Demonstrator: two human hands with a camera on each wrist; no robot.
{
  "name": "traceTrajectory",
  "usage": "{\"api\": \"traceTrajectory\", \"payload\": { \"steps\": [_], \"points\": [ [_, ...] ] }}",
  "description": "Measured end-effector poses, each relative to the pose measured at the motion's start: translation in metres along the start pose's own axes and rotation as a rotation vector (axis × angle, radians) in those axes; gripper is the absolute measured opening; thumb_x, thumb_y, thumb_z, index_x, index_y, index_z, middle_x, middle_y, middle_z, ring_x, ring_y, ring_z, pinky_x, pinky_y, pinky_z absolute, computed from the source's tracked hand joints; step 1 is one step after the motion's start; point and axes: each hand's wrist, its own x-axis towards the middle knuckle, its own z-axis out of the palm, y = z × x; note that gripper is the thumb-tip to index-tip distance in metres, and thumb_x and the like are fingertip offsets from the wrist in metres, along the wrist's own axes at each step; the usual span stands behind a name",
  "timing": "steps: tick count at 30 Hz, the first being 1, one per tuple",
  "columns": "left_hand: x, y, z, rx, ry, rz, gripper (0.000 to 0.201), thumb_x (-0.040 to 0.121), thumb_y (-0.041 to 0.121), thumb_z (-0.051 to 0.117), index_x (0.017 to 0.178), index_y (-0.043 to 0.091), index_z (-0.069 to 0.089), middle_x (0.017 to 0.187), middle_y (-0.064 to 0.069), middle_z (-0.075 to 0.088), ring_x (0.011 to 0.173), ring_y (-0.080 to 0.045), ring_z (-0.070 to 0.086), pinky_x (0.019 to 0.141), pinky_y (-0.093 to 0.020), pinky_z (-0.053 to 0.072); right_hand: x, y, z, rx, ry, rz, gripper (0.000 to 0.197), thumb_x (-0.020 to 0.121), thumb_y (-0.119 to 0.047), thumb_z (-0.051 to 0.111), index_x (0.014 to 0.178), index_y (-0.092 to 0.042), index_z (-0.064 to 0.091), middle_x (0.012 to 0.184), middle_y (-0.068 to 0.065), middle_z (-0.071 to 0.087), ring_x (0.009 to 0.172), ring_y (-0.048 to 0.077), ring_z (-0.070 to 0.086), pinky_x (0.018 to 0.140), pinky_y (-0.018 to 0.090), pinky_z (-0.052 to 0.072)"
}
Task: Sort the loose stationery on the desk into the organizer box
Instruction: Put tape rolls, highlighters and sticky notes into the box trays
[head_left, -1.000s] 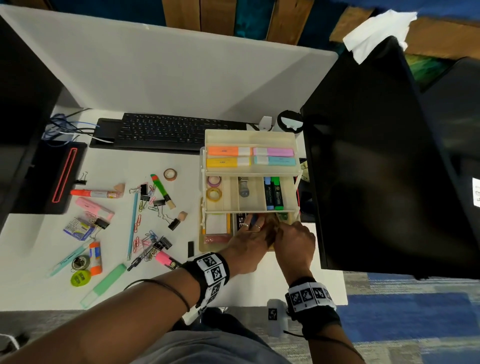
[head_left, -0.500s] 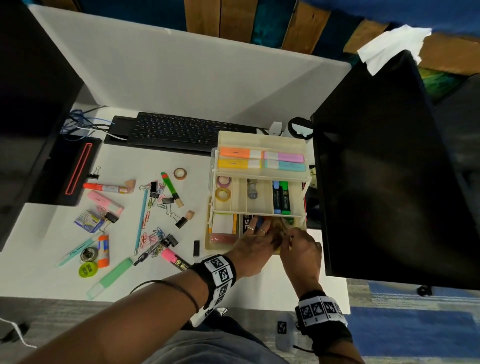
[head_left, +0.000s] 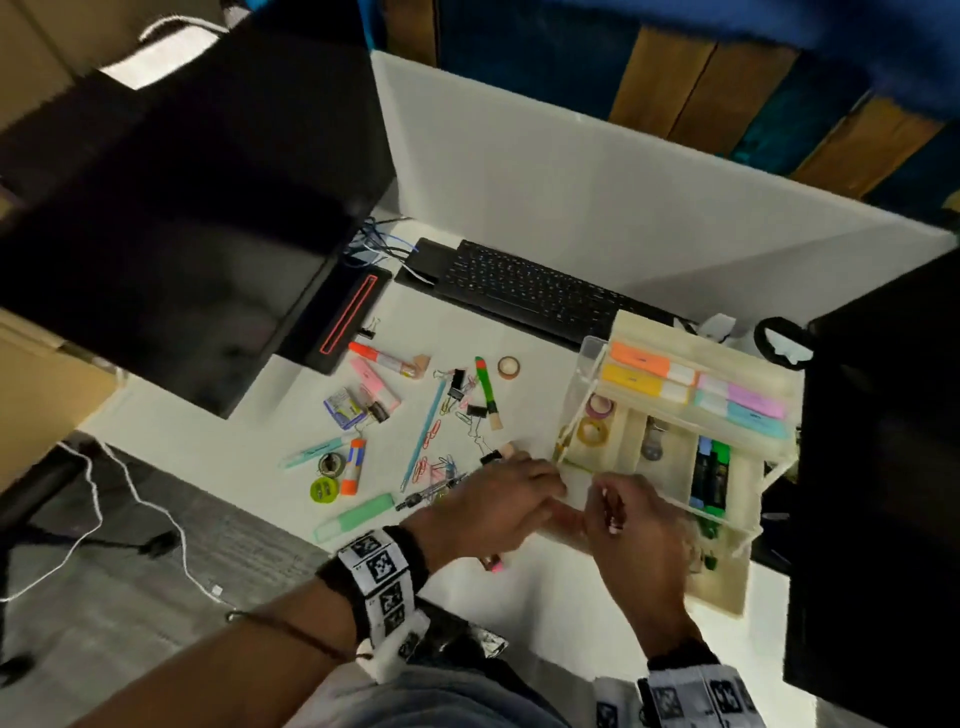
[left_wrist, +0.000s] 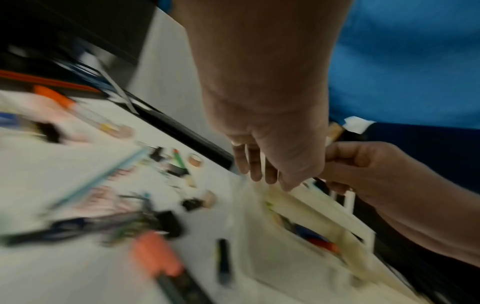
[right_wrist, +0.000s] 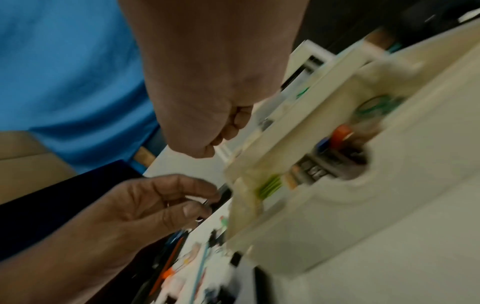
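The cream tiered organizer box (head_left: 675, 332) stands open on the right of the desk, with highlighters, markers and tape rolls in its trays. My left hand (head_left: 550, 483) hovers at its front left corner with loosely curved fingers (left_wrist: 255, 174) and nothing visible in them. Beside it, my right hand (head_left: 605, 499) has its fingers curled tight (right_wrist: 228, 127); whether they pinch something small is unclear. Left of the box lie an orange marker (head_left: 384, 358), a green marker (head_left: 485, 384), a blue pen (head_left: 426, 436), paper clips (head_left: 431, 457), a glue stick (head_left: 353, 467) and a mint highlighter (head_left: 358, 514).
A black keyboard (head_left: 535, 291) lies behind the stationery. Dark monitors stand at the left (head_left: 182, 208) and the right (head_left: 883, 467), the right one close to the box. A pink highlighter tip (head_left: 493, 564) shows under my left hand. The desk's front edge is near my wrists.
Both hands have come out of the box's bottom tier and shifted left to its front corner. The head view has swung left and tilted.
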Motion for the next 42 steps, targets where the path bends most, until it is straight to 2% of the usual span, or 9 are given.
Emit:
{"api": "traceTrajectory", "payload": {
  "steps": [4,8,13,19,22,28,35,39,42],
  "points": [
    [-0.073,-0.068,-0.046,-0.036,0.056,-0.372,0.025,0.097,0.022,0.052,0.116,0.027,0.068,0.112,0.006,0.066,0.102,-0.017,0.064,0.081,-0.034,0.055,0.025,-0.044,0.043,0.084,-0.223,-0.115,0.008,0.091,-0.016,0.073,0.095,-0.020,0.068,0.083,-0.003,0.065,0.070,0.014,0.060,0.064,0.035,0.053],
    [-0.132,-0.109,-0.077,0.043,0.087,-0.687,0.020,0.092,0.019,0.055,0.105,0.023,0.070,0.103,0.002,0.072,0.095,-0.024,0.070,0.075,-0.035,0.054,0.048,-0.077,0.095,0.113,-0.409,-0.034,0.010,0.093,-0.028,0.071,0.088,-0.020,0.075,0.078,-0.008,0.075,0.067,0.009,0.069,0.065,0.035,0.060],
    [-0.167,-0.143,-0.086,0.132,0.023,-0.902,0.019,0.086,0.021,0.061,0.104,0.021,0.066,0.105,-0.005,0.062,0.098,-0.029,0.065,0.073,-0.037,0.052,0.073,-0.120,0.154,0.026,-0.481,0.045,0.026,0.092,-0.034,0.070,0.070,-0.020,0.070,0.071,-0.001,0.073,0.062,0.011,0.067,0.052,0.027,0.052],
    [-0.173,-0.166,-0.089,0.309,-0.165,-0.871,0.037,0.079,0.032,0.077,0.113,0.021,0.066,0.107,-0.003,0.063,0.093,-0.024,0.067,0.073,-0.033,0.056,0.087,-0.131,0.206,-0.131,-0.531,0.206,0.048,0.082,-0.057,0.063,0.079,-0.010,0.072,0.072,0.000,0.073,0.065,0.019,0.071,0.056,0.036,0.060],
    [-0.173,-0.174,-0.086,0.345,-0.240,-0.844,0.037,0.084,0.032,0.073,0.118,0.023,0.062,0.110,0.000,0.064,0.096,-0.022,0.069,0.078,-0.030,0.054,0.089,-0.125,0.220,-0.188,-0.562,0.255,0.044,0.076,-0.053,0.064,0.081,-0.010,0.070,0.074,0.003,0.073,0.067,0.020,0.072,0.057,0.033,0.060],
    [-0.170,-0.183,-0.082,0.339,-0.327,-0.840,0.025,0.096,0.028,0.053,0.119,0.021,0.059,0.119,-0.003,0.066,0.108,-0.027,0.068,0.088,-0.037,0.054,0.095,-0.141,0.219,-0.109,-0.556,0.386,0.026,0.071,-0.027,0.074,0.074,-0.005,0.063,0.066,-0.001,0.062,0.060,0.017,0.058,0.045,0.018,0.031],
    [-0.167,-0.190,-0.088,0.095,-0.227,-0.862,0.034,0.087,0.038,0.064,0.115,0.017,0.060,0.116,-0.004,0.063,0.108,-0.026,0.064,0.089,-0.035,0.052,0.097,-0.157,0.208,-0.081,-0.533,0.416,0.028,0.068,-0.038,0.069,0.072,-0.012,0.061,0.068,0.002,0.067,0.067,0.025,0.068,0.055,0.030,0.052],
    [-0.152,-0.179,-0.097,-0.003,-0.164,-0.793,0.038,0.090,0.034,0.060,0.125,0.018,0.061,0.125,-0.002,0.064,0.116,-0.023,0.060,0.096,-0.032,0.049,0.100,-0.170,0.166,-0.066,-0.462,0.269,0.023,0.079,-0.037,0.066,0.068,-0.020,0.056,0.060,-0.005,0.060,0.057,0.013,0.057,0.052,0.030,0.046],
    [-0.128,-0.161,-0.114,-0.046,-0.075,-0.716,0.021,0.089,0.030,0.058,0.106,0.020,0.063,0.106,0.001,0.066,0.100,-0.020,0.062,0.081,-0.029,0.047,0.108,-0.163,0.124,0.065,-0.312,0.199,0.030,0.087,-0.027,0.070,0.068,-0.018,0.049,0.058,0.000,0.055,0.050,0.013,0.047,0.049,0.031,0.035]
  ]
}}
